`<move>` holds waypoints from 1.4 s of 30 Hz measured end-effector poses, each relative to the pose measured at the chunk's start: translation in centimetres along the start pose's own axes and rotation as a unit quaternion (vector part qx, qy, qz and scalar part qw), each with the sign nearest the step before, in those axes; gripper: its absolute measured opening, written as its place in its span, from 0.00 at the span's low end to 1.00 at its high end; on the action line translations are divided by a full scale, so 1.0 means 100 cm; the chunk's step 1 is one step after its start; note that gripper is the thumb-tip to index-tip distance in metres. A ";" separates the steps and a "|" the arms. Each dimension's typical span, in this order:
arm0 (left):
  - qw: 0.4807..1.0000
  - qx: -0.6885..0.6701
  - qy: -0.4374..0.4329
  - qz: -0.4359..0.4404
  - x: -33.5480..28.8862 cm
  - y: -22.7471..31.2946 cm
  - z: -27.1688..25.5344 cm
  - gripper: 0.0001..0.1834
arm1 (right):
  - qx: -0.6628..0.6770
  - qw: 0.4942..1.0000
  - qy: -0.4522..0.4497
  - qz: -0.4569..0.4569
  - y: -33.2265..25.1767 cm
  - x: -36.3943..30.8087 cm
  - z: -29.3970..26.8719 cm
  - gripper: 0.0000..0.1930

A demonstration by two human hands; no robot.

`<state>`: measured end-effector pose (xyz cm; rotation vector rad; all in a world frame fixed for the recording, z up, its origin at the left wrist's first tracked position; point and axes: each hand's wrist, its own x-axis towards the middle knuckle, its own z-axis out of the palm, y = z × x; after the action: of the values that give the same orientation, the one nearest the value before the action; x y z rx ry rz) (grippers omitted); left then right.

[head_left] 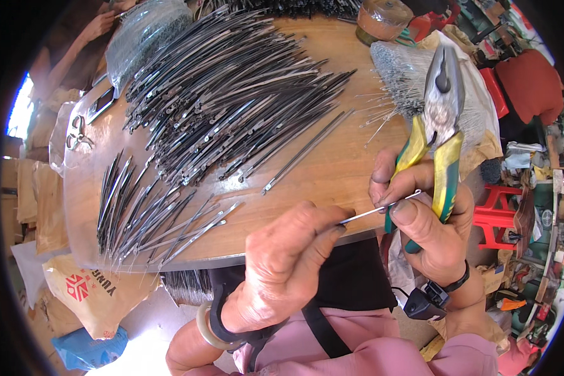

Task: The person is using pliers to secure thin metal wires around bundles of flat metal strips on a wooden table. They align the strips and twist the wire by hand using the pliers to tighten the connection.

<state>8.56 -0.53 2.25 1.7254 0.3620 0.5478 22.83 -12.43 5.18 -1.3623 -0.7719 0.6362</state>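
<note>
My left hand [288, 254] is closed, its thumb and fingertips pinching one end of a thin metal pin [365, 215]. The pin's other end has a small loop and crosses the thumb and fingers of my right hand [448, 241]. In that same right hand sit combination pliers [446, 160] with yellow and green handles, jaws pointing up and away from me. Both hands are above the near edge of the wooden table [313, 172]. Ahead of them lies a large heap of dark, narrow metal strips [225, 94], with a smaller fanned bunch of strips [150, 216] nearer on the left.
A plastic bag of thin looped pins [398, 78] lies behind the pliers, near a tape roll [382, 22]. At the left edge are a phone [100, 105] and small scissors [79, 134]. Another person's arm [81, 41] shows far left; a red stool [496, 216] stands right.
</note>
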 end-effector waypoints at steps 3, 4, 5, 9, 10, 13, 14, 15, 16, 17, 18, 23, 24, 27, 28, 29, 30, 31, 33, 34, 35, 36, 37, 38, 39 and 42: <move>0.999 0.013 -0.038 -0.018 -0.006 -0.007 0.003 0.12 | -0.109 0.993 -0.015 -0.038 0.018 -0.005 -0.018 0.08; 0.998 0.029 -0.054 -0.022 -0.006 -0.010 0.001 0.12 | -0.144 0.988 -0.030 -0.046 0.020 -0.006 -0.024 0.07; 0.996 0.043 -0.072 -0.027 -0.006 -0.013 0.000 0.13 | -0.180 0.981 -0.046 -0.053 0.023 -0.007 -0.029 0.07; 0.966 0.251 0.003 0.065 0.012 -0.025 -0.024 0.16 | -0.217 0.976 0.004 0.020 0.030 -0.018 -0.044 0.06; 0.951 0.300 0.014 0.071 0.022 -0.033 -0.033 0.14 | -0.226 0.974 -0.003 -0.008 0.037 -0.019 -0.054 0.08; 0.885 0.462 -0.003 0.052 0.043 -0.047 -0.043 0.08 | 0.016 0.993 0.062 0.100 0.043 -0.021 -0.059 0.10; 0.858 0.512 -0.018 0.040 0.045 -0.050 -0.044 0.07 | 0.098 0.987 0.066 0.109 0.044 -0.020 -0.058 0.10; 0.864 0.503 -0.024 0.031 0.045 -0.051 -0.047 0.06 | 0.148 0.979 0.077 0.117 0.044 -0.020 -0.057 0.10; 0.869 0.494 -0.030 0.022 0.044 -0.051 -0.049 0.06 | 0.198 0.968 0.089 0.125 0.045 -0.021 -0.056 0.10; 0.874 0.484 -0.035 0.014 0.044 -0.050 -0.050 0.06 | 0.246 0.955 0.101 0.130 0.044 -0.022 -0.057 0.10; 0.872 0.488 -0.029 0.021 0.043 -0.048 -0.049 0.05 | 0.298 0.937 0.104 0.149 0.045 -0.023 -0.059 0.10; 0.894 0.444 0.027 0.045 0.032 -0.042 -0.054 0.04 | 0.481 0.844 0.111 0.208 0.055 -0.028 -0.062 0.08; 0.906 0.419 0.041 0.045 0.030 -0.039 -0.055 0.04 | 0.496 0.838 0.114 0.197 0.057 -0.028 -0.058 0.08; 0.947 0.309 0.077 -0.036 0.010 -0.025 -0.061 0.03 | 0.532 0.823 0.085 0.178 0.062 -0.030 -0.045 0.08; 0.963 0.230 0.100 -0.094 0.001 -0.019 -0.060 0.03 | 0.532 0.825 0.069 0.179 0.060 -0.030 -0.040 0.08; 0.969 0.147 0.124 -0.153 -0.009 -0.016 -0.058 0.02 | 0.530 0.827 0.054 0.182 0.057 -0.028 -0.032 0.08; 0.973 0.050 0.152 -0.167 -0.018 -0.017 -0.055 0.04 | 0.489 0.845 0.088 0.199 0.042 -0.024 -0.018 0.09; 0.969 0.000 0.161 -0.188 -0.024 -0.014 -0.054 0.04 | 0.457 0.864 0.078 0.197 0.042 -0.025 -0.016 0.09; 0.953 -0.107 0.175 -0.224 -0.030 -0.008 -0.050 0.06 | 0.386 0.901 0.060 0.190 0.040 -0.027 -0.016 0.11; 0.951 -0.140 0.177 -0.212 -0.032 -0.012 -0.047 0.12 | 0.351 0.916 0.063 0.183 0.037 -0.027 -0.016 0.11; 0.940 -0.190 0.179 -0.220 -0.032 -0.012 -0.048 0.14 | 0.349 0.920 0.060 0.168 0.039 -0.029 -0.018 0.10; 0.926 -0.239 0.180 -0.228 -0.032 -0.013 -0.048 0.15 | 0.347 0.924 0.058 0.152 0.042 -0.031 -0.022 0.11; 0.911 -0.288 0.180 -0.235 -0.033 -0.014 -0.048 0.17 | 0.344 0.927 0.055 0.136 0.044 -0.032 -0.024 0.11; 0.896 -0.341 0.163 -0.232 -0.034 -0.017 -0.049 0.25 | 0.329 0.933 0.072 0.131 0.040 -0.032 -0.023 0.11; 0.887 -0.368 0.149 -0.235 -0.034 -0.018 -0.049 0.26 | 0.313 0.939 0.073 0.120 0.039 -0.032 -0.024 0.11; 0.853 -0.436 0.111 -0.264 -0.033 -0.012 -0.048 0.37 | 0.263 0.957 0.077 0.091 0.036 -0.028 -0.025 0.10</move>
<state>3.29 2.00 1.27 0.6341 0.6119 0.4030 23.25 -15.73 1.18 -0.9791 -0.3152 0.8031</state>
